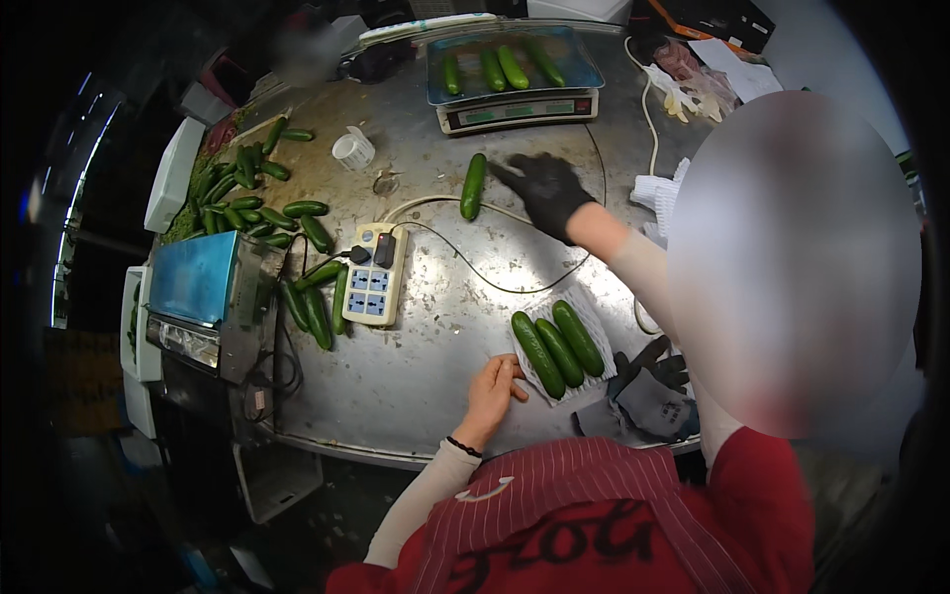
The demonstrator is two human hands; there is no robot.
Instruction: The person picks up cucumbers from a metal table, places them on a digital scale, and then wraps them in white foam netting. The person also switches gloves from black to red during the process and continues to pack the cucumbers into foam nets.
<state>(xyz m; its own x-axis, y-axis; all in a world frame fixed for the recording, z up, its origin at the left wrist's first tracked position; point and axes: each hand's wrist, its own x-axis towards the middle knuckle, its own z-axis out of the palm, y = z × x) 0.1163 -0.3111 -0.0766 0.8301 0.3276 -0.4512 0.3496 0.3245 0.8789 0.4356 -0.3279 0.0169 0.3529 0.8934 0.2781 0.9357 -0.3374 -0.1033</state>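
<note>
From my end I see the bare left hand (pixel 492 396), fingers loosely curled at the near left edge of a white tray (pixel 598 317) bearing three cucumbers (pixel 557 350) side by side; whether it grips the tray, I cannot tell. Gloved right hand (pixel 546 196), blurred, fingers spread and nothing held, is just right of a single cucumber (pixel 473 186) on the metal table (pixel 445 307). I note a scale (pixel 520 113) beyond, more cucumbers on its blue pan (pixel 438 87).

Three cucumbers (pixel 557 349) on tray (pixel 598 329), power strip (pixel 373 297) left, scale (pixel 520 115) behind (four more cucumbers (pixel 513 67) on it)
</note>
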